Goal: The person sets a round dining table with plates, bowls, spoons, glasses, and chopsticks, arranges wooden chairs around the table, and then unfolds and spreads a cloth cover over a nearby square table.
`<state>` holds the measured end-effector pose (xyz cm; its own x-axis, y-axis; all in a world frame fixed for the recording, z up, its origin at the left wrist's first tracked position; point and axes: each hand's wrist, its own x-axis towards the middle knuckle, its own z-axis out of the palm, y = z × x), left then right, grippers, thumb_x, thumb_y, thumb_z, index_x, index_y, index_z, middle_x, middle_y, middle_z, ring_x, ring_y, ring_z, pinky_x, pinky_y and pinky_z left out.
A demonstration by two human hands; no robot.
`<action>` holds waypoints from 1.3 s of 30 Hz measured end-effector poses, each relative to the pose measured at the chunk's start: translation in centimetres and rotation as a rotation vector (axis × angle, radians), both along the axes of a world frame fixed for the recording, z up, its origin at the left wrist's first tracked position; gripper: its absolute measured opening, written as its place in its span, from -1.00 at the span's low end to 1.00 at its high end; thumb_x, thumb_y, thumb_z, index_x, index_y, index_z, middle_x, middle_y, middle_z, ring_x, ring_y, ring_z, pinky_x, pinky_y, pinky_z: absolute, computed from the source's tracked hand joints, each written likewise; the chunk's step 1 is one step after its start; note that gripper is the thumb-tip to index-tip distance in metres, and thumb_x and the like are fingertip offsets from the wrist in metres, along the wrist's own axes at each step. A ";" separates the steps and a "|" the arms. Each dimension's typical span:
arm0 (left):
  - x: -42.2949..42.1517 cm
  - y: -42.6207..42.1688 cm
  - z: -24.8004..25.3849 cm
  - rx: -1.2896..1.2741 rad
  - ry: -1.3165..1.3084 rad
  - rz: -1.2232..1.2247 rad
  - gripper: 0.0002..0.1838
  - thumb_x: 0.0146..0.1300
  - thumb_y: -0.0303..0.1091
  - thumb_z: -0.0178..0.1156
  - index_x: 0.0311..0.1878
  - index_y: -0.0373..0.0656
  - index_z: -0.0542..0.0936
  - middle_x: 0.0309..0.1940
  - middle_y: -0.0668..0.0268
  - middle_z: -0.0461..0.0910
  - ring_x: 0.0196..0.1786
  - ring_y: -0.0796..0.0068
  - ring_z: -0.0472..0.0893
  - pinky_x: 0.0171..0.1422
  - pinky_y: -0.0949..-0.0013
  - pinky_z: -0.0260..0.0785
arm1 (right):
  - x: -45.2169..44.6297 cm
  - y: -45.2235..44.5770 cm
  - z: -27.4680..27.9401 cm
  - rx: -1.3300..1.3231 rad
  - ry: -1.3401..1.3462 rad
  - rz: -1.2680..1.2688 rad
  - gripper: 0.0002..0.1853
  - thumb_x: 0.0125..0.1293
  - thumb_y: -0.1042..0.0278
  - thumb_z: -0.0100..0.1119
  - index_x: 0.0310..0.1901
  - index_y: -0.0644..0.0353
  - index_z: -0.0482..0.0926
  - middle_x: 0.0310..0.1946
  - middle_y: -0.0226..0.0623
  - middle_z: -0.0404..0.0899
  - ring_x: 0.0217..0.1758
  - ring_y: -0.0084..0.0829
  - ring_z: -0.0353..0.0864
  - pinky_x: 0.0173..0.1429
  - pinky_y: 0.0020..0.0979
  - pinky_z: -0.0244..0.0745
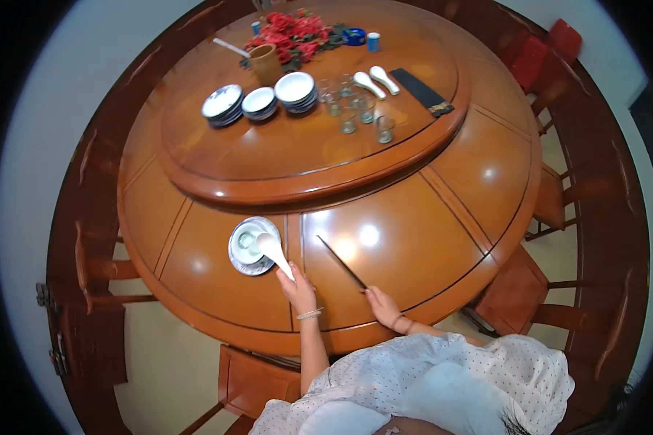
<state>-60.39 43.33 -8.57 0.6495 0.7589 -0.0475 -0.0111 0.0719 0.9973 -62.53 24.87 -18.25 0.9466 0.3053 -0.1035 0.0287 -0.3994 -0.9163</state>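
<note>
Fingers of the left hand point(299, 290) grasp a white spoon point(274, 254) by its handle, its head at the edge of a bowl point(251, 258) on a plate point(254, 272); those of the right hand point(385, 308) grip dark chopsticks point(342, 263), number unclear, pointing across the table point(413, 239). Farther off, stacked dishes point(260, 101) and glasses point(349, 125) stand on the turntable point(268, 156)

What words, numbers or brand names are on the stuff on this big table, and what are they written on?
None can be read.
Blue-and-white container: too small and blurred to tell any lettering.
Long dark strip: gold marks at one end, too small to make out.
White spoon in the left hand: no writing shows.
Dark stick in the right hand: no writing shows.
</note>
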 end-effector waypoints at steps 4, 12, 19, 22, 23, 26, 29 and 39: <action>8.8 -5.1 0.5 0.529 -0.045 -0.158 -0.77 0.25 -0.26 -0.10 -0.33 -0.27 0.30 -0.71 0.23 0.33 -0.70 0.39 0.30 -0.59 0.33 0.15 | 5.0 -10.7 4.7 -0.014 0.012 -0.304 -0.75 0.31 0.30 -0.25 -0.07 0.22 0.32 -0.52 -0.27 0.41 -0.42 -0.46 0.43 -0.30 -0.49 0.33; 21.6 -12.7 6.0 0.683 0.166 -0.183 -0.73 0.25 -0.22 -0.10 -0.41 -0.26 0.29 -0.69 0.06 0.40 -0.64 0.19 0.40 -0.55 0.23 0.16 | 25.6 -23.6 11.7 0.040 -0.427 -0.551 -0.80 0.26 0.39 -0.16 -0.18 0.33 0.36 -0.38 -0.11 0.42 -0.30 -0.29 0.43 -0.19 -0.40 0.32; 28.5 -17.9 10.7 0.797 0.209 -0.306 -0.80 0.19 -0.30 -0.04 -0.30 -0.24 0.26 -0.61 -0.07 0.45 -0.50 -0.11 0.45 -0.47 0.04 0.21 | 50.2 -22.5 12.5 -0.376 -0.737 -0.507 -0.77 0.16 0.31 -0.01 -0.25 0.31 0.45 -0.30 -0.06 0.42 -0.18 -0.10 0.38 -0.07 -0.21 0.30; 35.2 -19.1 13.0 0.882 0.247 -0.364 -0.73 0.21 -0.23 -0.08 -0.26 -0.27 0.24 -0.57 -0.12 0.46 -0.45 -0.16 0.46 -0.42 0.02 0.26 | 55.0 -20.8 13.3 -0.517 -0.672 -0.508 -0.78 0.14 0.28 0.01 -0.35 0.29 0.50 -0.32 -0.11 0.42 -0.17 -0.15 0.39 -0.09 -0.24 0.33; 37.9 -19.0 12.8 0.923 0.264 -0.365 -0.70 0.22 -0.19 -0.10 -0.26 -0.29 0.24 -0.54 -0.14 0.47 -0.43 -0.17 0.47 -0.38 0.01 0.28 | 56.1 -20.4 13.1 -0.560 -0.654 -0.493 -0.78 0.14 0.28 0.02 -0.36 0.29 0.50 -0.33 -0.11 0.42 -0.17 -0.17 0.40 -0.09 -0.24 0.34; 47.1 -18.2 11.2 0.924 0.618 -0.391 -0.58 0.22 -0.11 -0.14 -0.24 -0.40 0.26 -0.45 -0.04 0.51 -0.40 0.07 0.54 -0.34 0.17 0.36 | 57.7 -19.0 12.3 -0.581 -0.612 -0.460 -0.78 0.12 0.30 0.03 -0.40 0.31 0.50 -0.33 -0.12 0.41 -0.17 -0.19 0.40 -0.10 -0.26 0.35; 52.6 -17.9 9.2 0.981 0.800 -0.354 -0.56 0.22 -0.11 -0.21 -0.13 -0.39 0.25 -0.26 -0.07 0.50 -0.19 0.07 0.52 -0.12 0.17 0.34 | 58.1 -18.0 11.1 -0.585 -0.605 -0.459 -0.78 0.12 0.33 0.03 -0.28 0.31 0.49 -0.26 -0.15 0.38 -0.14 -0.21 0.38 -0.10 -0.28 0.35; 58.6 -16.8 5.2 1.065 0.992 -0.262 -0.59 0.27 -0.10 -0.31 -0.10 -0.32 0.21 -0.17 -0.02 0.49 -0.09 0.08 0.50 0.01 0.18 0.26 | 59.6 -17.5 10.6 -0.647 -0.643 -0.493 -0.74 0.15 0.39 -0.03 -0.16 0.34 0.46 -0.27 -0.21 0.39 -0.15 -0.29 0.36 -0.07 -0.34 0.34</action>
